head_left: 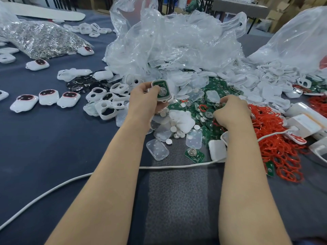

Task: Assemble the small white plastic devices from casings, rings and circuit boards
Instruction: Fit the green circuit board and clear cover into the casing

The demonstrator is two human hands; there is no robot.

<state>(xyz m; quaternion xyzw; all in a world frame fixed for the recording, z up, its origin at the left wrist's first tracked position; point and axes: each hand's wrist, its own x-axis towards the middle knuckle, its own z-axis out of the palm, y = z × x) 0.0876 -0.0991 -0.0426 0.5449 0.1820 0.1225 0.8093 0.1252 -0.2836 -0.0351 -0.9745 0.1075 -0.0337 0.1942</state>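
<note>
A dark blue cloth-covered table (53,147) is strewn with parts. Glossy white plastic casings (104,105), rounded and cut with oval windows, are heaped left of centre; flat green circuit boards (194,154) bearing round silver coin-cell holders are piled in the middle with frosted translucent covers (157,149). Thin red rubber rings (281,149) are tangled at the right, and crumpled clear plastic bags (177,43) are mounded behind. A white casing with a green board seated in it (161,90) is gripped above the pile by the left hand (144,98), fingers curled around its edges. The right hand (230,112) is lowered onto the board pile, fingers bent and pinched together on a small part, which cannot be identified.
</note>
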